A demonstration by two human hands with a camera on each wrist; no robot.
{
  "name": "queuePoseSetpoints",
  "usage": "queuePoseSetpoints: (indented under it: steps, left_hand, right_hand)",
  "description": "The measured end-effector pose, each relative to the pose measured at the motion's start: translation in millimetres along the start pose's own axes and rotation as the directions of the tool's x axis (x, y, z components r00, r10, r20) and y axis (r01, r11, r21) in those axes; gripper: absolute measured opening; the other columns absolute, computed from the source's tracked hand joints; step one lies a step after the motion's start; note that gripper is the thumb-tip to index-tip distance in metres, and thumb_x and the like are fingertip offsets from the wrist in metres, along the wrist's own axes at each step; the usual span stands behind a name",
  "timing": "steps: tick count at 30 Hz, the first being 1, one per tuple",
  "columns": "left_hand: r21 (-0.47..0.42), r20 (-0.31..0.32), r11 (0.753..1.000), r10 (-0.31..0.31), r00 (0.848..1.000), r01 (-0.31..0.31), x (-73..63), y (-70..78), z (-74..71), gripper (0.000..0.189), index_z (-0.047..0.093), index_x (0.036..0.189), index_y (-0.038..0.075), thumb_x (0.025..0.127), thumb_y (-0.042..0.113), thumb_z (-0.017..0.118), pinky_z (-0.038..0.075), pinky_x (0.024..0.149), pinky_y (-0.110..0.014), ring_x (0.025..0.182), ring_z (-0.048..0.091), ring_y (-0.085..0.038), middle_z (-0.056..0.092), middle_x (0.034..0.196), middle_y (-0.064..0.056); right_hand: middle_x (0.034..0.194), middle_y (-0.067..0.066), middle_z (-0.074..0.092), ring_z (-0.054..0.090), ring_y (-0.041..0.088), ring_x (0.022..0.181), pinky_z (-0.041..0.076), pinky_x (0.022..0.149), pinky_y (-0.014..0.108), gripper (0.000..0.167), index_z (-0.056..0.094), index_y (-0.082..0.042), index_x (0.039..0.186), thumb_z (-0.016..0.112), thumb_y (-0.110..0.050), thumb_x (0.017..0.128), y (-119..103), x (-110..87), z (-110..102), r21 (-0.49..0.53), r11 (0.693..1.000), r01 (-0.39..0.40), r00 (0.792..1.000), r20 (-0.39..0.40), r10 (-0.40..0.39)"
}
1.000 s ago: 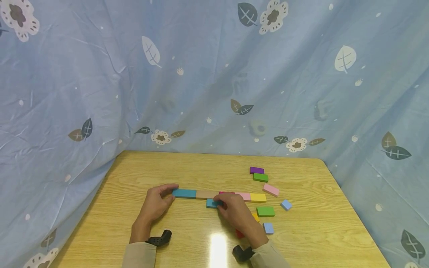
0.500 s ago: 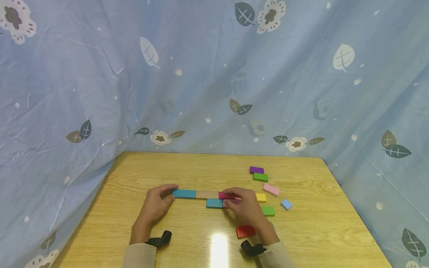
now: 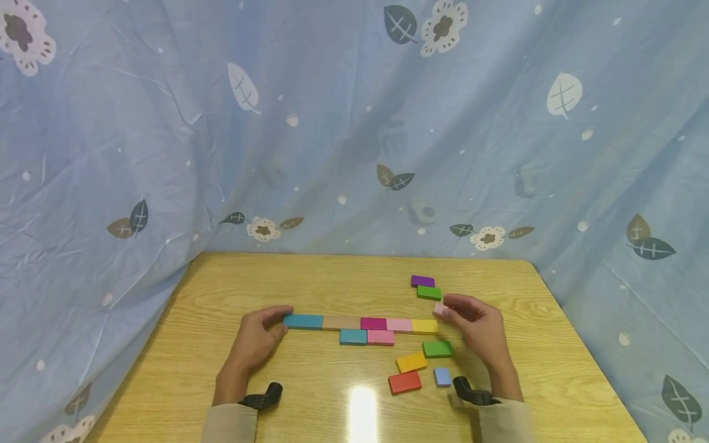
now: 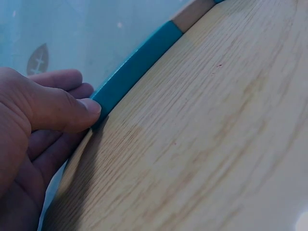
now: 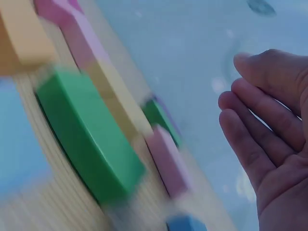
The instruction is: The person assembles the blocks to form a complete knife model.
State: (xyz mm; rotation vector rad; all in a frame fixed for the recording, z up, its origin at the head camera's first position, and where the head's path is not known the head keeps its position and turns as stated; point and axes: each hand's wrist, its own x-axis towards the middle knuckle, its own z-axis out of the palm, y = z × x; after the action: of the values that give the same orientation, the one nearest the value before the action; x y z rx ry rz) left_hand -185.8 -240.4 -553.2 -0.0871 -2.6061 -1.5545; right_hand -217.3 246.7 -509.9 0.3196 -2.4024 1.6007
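A row of flat blocks runs across the table: a long blue block, a tan block, a magenta block, a pink block and a yellow block. My left hand pinches the blue block's left end, thumb on the near side. Against the row's near side lie a short blue block and another pink block. My right hand hovers by a loose pink block; the right wrist view shows its fingers apart from that block and holding nothing.
Beyond the row lie a purple block and a green block. Nearer are another green block, an orange block, a red block and a light blue block. A patterned curtain hangs behind the table.
My right hand has left the short blue and pink blocks of the near row and moved right to the loose pink block. The left hand stays on the long blue block.
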Motion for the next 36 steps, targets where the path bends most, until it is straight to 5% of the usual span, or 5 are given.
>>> queuePoseSetpoints:
  steps: [11, 36]
  left_hand:
    - [0.01, -0.005, 1.0, 0.012, 1.0, -0.012, -0.2, -3.3, 1.9, 0.044, 0.077, 0.137, 0.009, 0.095, -0.007, 0.078, 0.055, 0.117, -0.051, 0.134, 0.071, -0.033, 0.076, 0.14, -0.01]
    - [0.005, -0.012, 1.0, 0.016, 1.0, -0.016, -0.6, -3.3, 2.6, 0.044, 0.077, 0.136, 0.009, 0.095, -0.008, 0.077, 0.054, 0.118, -0.05, 0.136, 0.07, -0.033, 0.076, 0.14, -0.01]
  right_hand:
    - [0.127, 0.021, 0.079, 0.076, -0.003, 0.108, 0.061, 0.092, 0.011, 0.035, 0.076, 0.002, 0.132, 0.082, -0.009, 0.099, 33.1, -10.9, -38.4, -0.024, 0.997, -0.077, 0.992, -0.104, 0.075]
    - [0.127, 0.025, 0.078, 0.076, -0.002, 0.106, 0.059, 0.088, 0.008, 0.038, 0.078, 0.0, 0.13, 0.087, -0.01, 0.095, 57.7, -2.2, -22.0, -0.07, 0.995, -0.075, 0.996, -0.05, 0.071]
